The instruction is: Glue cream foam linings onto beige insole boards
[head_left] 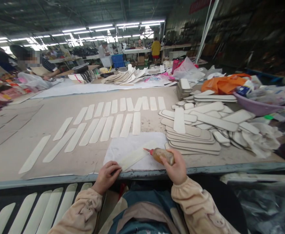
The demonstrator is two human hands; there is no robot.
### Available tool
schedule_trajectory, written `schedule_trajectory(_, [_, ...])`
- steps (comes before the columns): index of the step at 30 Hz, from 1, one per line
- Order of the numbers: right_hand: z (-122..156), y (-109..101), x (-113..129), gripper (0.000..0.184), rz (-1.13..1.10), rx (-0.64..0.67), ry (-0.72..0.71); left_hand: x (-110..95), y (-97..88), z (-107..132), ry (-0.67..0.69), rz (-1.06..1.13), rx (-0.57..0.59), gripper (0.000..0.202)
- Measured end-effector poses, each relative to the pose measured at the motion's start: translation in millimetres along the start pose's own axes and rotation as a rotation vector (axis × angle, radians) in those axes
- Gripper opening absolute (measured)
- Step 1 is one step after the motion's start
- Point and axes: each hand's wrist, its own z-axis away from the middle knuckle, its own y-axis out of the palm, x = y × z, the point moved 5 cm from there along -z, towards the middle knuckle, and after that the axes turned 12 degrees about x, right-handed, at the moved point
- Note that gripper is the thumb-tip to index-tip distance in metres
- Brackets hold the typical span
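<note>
My right hand (pixel 177 167) is wrapped round a squeeze glue bottle (pixel 161 155), amber and tilted on its side, its red nozzle pointing left. Under the nozzle tip lies a long pale strip (pixel 136 157) with rounded ends, flat on a white sheet (pixel 113 148). At the strip's near left end, my left hand (pixel 109 175) has its fingers pressed together on the edge; the strip's end is partly under the fingertips. Rows of similar pale strips (pixel 117 125) are spread over the table beyond.
Right of the white sheet stands a stack of grey-edged strips (pixel 193 138), with one white strip (pixel 179 120) across it. A purple basin (pixel 262 104) and an orange bag (pixel 225 84) sit behind. More strips (pixel 45 208) lie below the table edge at left. A person (pixel 43 66) works at far left.
</note>
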Motion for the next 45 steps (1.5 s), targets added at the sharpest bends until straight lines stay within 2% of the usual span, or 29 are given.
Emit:
schedule_trajectory(2, [0.8, 9.7, 5.2, 0.024, -0.023, 0.082, -0.038, -1.3, -0.9, -1.2, -0.012, 0.007, 0.009, 0.016])
schedule_trajectory(4, [-0.2, 11.2, 4.0, 0.023, -0.012, 0.106, -0.047, -1.8, -1.4, -2.2, -0.030, 0.018, 0.022, 0.016])
schedule_trajectory(10, [-7.5, -16.2, -19.7, 0.026, 0.080, -0.079, 0.024, -1.3, -2.3, -6.3, -0.091, 0.067, 0.108, 0.017])
schedule_trajectory(13, [-10.5, -23.6, -25.9, 0.029, 0.080, -0.131, 0.060, 5.3, -4.6, -11.6, -0.236, 0.078, 0.150, 0.015])
schedule_trajectory(15, [-13.3, -24.4, -28.4, 0.031, 0.081, -0.155, 0.085, 11.2, -7.5, -15.8, -0.363, 0.081, 0.155, 0.024])
schedule_trajectory(17, [-16.7, -22.4, -30.9, 0.031, 0.080, -0.164, 0.098, 13.9, -9.6, -20.6, -0.434, 0.075, 0.176, 0.032])
schedule_trajectory(22, [-21.4, -15.0, -35.1, 0.031, 0.069, -0.124, 0.089, 10.2, -12.3, -29.8, -0.483, 0.025, 0.271, 0.025])
schedule_trajectory(27, [-14.2, -23.8, -32.4, 0.031, 0.118, -0.138, 0.092, 3.0, -14.7, -34.0, -0.534, 0.017, 0.329, 0.023])
schedule_trajectory(33, [-4.0, -36.7, -26.4, 0.029, 0.169, -0.137, 0.092, 3.0, -14.5, -34.6, -0.526, 0.024, 0.319, 0.018])
schedule_trajectory(36, [-1.9, -37.3, -20.1, 0.029, 0.144, -0.095, 0.070, 3.7, -13.3, -33.4, -0.526, 0.034, 0.317, 0.018])
schedule_trajectory(41, [0.7, -30.2, -9.9, 0.032, 0.003, -0.037, 0.100, 5.7, -12.6, -30.9, -0.561, 0.103, 0.286, 0.019])
schedule_trajectory(45, [4.7, -10.1, 0.7, 0.034, -0.134, 0.022, 0.122, 12.7, -7.5, -28.9, -0.566, 0.270, 0.269, 0.022])
